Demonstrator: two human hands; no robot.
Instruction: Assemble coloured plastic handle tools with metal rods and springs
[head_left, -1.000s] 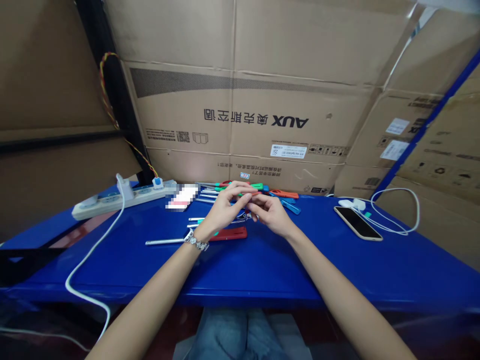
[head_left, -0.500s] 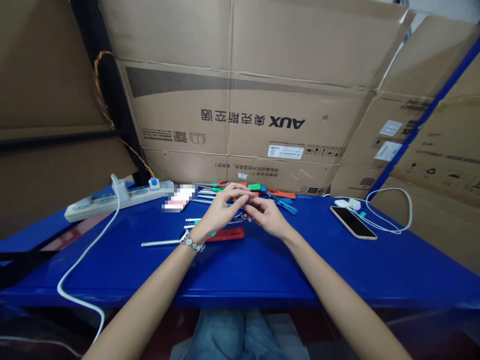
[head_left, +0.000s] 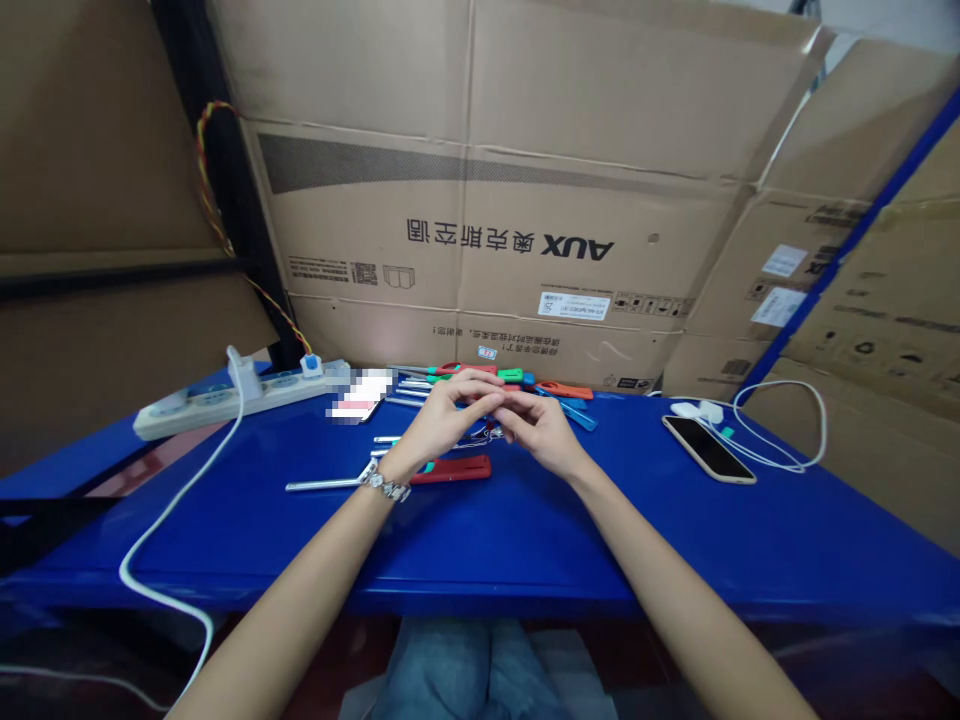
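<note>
Head view: compared with half a second ago the two hands have hardly shifted — they stay raised just above the blue table (head_left: 525, 540), fingertips meeting at the same spot, while the whole scene sits a little further right in the picture. The left hand (head_left: 442, 420), with a wristwatch (head_left: 386, 483) on its wrist, is curled with thumb and fingers pinched together. The right hand (head_left: 541, 430) is curled the same way, its fingertips touching those of the left. Between them lies something small and metallic, seemingly a key ring (head_left: 486, 434), right under the fingertips and just above the table; whether either hand truly grips it cannot be told, since the fingers cover most of it.

Near the left wrist lies a red-handled tool (head_left: 457, 468) with its metal shaft pointing left, touching the table. Beyond the hands lies a row of tools with green, red and blue handles (head_left: 525, 380), partly hidden by the fingers. Far left is a power strip (head_left: 225, 395) with a white cable trailing off the near edge. To the right lies a phone (head_left: 709, 447) beside a looped white cable. A blurred patch covers something next to the power strip.
</note>
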